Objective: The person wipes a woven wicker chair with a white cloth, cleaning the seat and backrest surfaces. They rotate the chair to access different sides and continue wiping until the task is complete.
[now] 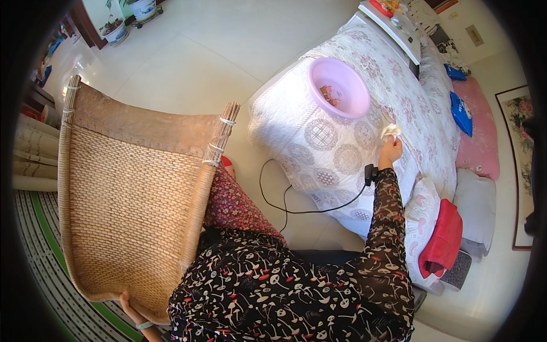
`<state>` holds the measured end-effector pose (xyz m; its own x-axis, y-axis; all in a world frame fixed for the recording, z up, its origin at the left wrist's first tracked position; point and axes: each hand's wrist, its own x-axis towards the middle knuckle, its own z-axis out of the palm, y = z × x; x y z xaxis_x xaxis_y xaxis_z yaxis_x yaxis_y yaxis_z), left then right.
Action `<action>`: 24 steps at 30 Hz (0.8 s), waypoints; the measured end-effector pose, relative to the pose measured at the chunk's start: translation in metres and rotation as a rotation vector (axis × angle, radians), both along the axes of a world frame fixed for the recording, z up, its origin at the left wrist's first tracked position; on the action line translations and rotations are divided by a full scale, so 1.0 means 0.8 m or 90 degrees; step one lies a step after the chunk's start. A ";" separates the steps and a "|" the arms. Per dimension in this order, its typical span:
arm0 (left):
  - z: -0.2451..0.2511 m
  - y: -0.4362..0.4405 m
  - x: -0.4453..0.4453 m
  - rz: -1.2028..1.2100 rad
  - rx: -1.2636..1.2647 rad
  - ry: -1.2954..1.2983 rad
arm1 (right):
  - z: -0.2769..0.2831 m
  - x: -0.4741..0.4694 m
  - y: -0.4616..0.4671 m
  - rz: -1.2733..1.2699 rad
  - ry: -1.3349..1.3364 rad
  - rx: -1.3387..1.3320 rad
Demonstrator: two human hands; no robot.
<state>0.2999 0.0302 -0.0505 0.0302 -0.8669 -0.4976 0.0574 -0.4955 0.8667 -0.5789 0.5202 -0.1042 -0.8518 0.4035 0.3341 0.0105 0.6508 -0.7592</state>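
My left hand (130, 308) grips the back rim of a woven wicker winnowing basket (132, 201). The basket rests by my left side, its flat brown front lip (149, 119) turned away from me and its stick ends bound with white ties. At arm's length, my right hand (390, 150) pinches a crumpled off-white cloth or tissue (391, 130) above a quilted floral cover (346, 158). Just beyond that hand, a lilac plastic basin (359, 96) sits on the cover, with a printed pattern on its bottom.
A black cable (316, 211) runs from a band on my right wrist down to the tiled floor (188, 55). A red cloth item (442, 239) and a grey cushion (474, 209) lie at right. Potted plants (114, 30) stand at the far left; a striped mat (40, 243) lies beside the basket.
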 end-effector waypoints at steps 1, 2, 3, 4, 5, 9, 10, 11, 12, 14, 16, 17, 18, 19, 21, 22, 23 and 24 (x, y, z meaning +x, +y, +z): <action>0.001 0.001 -0.001 0.000 0.002 -0.005 | 0.006 0.012 -0.015 0.097 0.058 -0.209; 0.001 0.001 -0.001 0.018 0.007 -0.009 | 0.018 0.026 -0.032 0.179 0.101 -0.406; 0.001 0.002 -0.001 -0.002 0.012 0.016 | 0.031 0.040 -0.054 0.259 0.152 -0.604; 0.001 0.002 0.000 -0.002 0.016 0.039 | 0.045 0.059 -0.078 0.316 0.096 -0.687; 0.000 0.002 0.002 -0.018 0.027 0.095 | 0.057 0.084 -0.101 0.370 0.045 -0.770; -0.008 0.003 0.010 -0.047 -0.034 0.048 | 0.088 0.172 -0.211 0.602 -0.154 -0.885; -0.012 0.002 0.013 -0.045 -0.043 0.036 | 0.092 0.194 -0.240 0.685 -0.202 -0.955; -0.014 0.004 0.015 -0.031 -0.076 0.008 | 0.095 0.211 -0.271 0.739 -0.276 -0.982; -0.018 0.004 0.016 -0.032 -0.064 0.017 | 0.096 0.231 -0.302 0.792 -0.357 -1.007; -0.020 0.005 0.016 -0.013 -0.064 0.025 | 0.103 0.268 -0.369 0.802 -0.440 -0.943; -0.016 0.008 0.011 -0.027 -0.018 0.019 | 0.113 0.314 -0.432 0.849 -0.476 -0.824; -0.011 0.008 0.008 -0.021 0.023 -0.037 | 0.120 0.339 -0.458 0.892 -0.474 -0.770; -0.002 0.011 0.002 -0.054 -0.007 0.011 | 0.129 0.363 -0.477 0.939 -0.491 -0.665; 0.005 0.013 -0.005 -0.016 0.003 -0.019 | 0.137 0.386 -0.500 0.955 -0.529 -0.668; 0.023 0.024 -0.024 -0.063 -0.134 0.136 | 0.152 0.427 -0.533 1.029 -0.578 -0.680; 0.033 0.023 -0.032 -0.043 -0.126 0.103 | 0.159 0.445 -0.544 1.067 -0.576 -0.676; 0.049 0.037 -0.033 -0.067 -0.132 0.125 | 0.168 0.469 -0.531 1.020 -0.652 -0.655; 0.054 0.035 -0.041 -0.048 -0.103 0.075 | 0.172 0.484 -0.538 1.046 -0.689 -0.665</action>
<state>0.2670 0.0583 -0.0070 -0.0882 -0.9334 -0.3478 0.1313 -0.3570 0.9248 -0.1916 0.0901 0.0337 -0.1836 -0.9719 -0.1473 0.5706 0.0166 -0.8211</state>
